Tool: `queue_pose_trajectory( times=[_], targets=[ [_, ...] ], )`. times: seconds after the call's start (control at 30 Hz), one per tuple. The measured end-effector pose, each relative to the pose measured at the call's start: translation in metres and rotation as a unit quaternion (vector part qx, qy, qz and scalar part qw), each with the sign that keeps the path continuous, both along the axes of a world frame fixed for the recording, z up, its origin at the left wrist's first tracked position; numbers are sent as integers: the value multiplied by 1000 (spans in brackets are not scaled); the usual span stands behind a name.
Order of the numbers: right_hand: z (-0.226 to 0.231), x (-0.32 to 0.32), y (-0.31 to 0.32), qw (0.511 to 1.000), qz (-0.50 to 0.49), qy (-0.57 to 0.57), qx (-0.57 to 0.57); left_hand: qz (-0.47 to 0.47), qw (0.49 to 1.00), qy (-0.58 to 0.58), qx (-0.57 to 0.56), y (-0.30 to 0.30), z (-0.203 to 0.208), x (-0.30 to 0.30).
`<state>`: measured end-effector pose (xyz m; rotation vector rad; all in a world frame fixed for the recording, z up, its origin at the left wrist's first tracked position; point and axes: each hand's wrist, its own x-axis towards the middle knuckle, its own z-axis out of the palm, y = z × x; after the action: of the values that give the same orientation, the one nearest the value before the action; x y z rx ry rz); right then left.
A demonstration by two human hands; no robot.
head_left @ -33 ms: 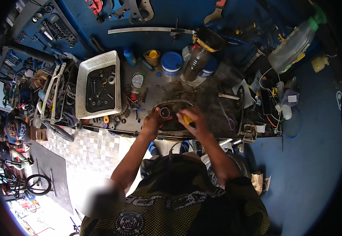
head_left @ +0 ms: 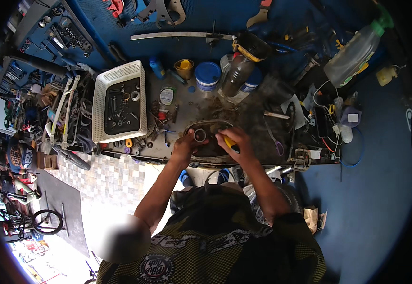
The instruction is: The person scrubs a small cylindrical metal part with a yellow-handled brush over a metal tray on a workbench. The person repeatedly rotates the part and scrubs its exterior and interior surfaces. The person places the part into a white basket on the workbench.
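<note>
- Blue wall with hung tools closes off the far side of a workshop, and a dark, stained table runs left to right before it.
- On the table's near part lies a dark oval tray with a thin, pale rim; both hands work over it.
- Metal ring: small and round, with a pale, greyish rim about a darker middle. It is over the left part of the tray, in the left hand.
- The ring's round face points up, toward the head camera, so its axis stands roughly upright; any slight tilt is too small to tell.
- Left grip: fingers and thumb closed narrowly about the ring's side, the face left uncovered.
- Yellow-handled tool: bright yellow handle, with a dark portion at the near right end. It is over the right part of the tray, in the right hand.
- Its long axis slants from far left to near right; the fingers hide its other end, so the kind of tool cannot be told.
- Right grip: fingers curled round the handle, holding it just to the right of the ring.
- Farther left stands a white perforated basket of loose metal parts; beyond the tray, a blue-lidded tub.
</note>
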<state>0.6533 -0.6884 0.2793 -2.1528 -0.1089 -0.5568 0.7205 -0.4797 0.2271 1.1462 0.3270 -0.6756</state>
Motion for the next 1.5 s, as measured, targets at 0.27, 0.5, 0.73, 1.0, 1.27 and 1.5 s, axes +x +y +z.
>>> queue_pose_trajectory(
  times=[0.27,0.5,0.73,1.0,1.27,1.5],
  targets=[
    [-34,-16,0,991,90,85,-58,-16,996,-30,-79,16,1,9],
    [-41,-16,-6,990,84,75,-90,-28,993,-64,-91,27,-8,28],
    [-16,-2,-4,986,82,126,77,-27,996,28,-75,21,-16,39],
    [3,33,21,994,96,-48,19,12,999,40,-23,0,-8,32],
    [-11,29,31,996,7,33,82,60,998,-14,27,-7,-3,28],
    [-9,26,37,989,-46,86,111,49,993,-90,56,-9,-7,27]
  ],
)
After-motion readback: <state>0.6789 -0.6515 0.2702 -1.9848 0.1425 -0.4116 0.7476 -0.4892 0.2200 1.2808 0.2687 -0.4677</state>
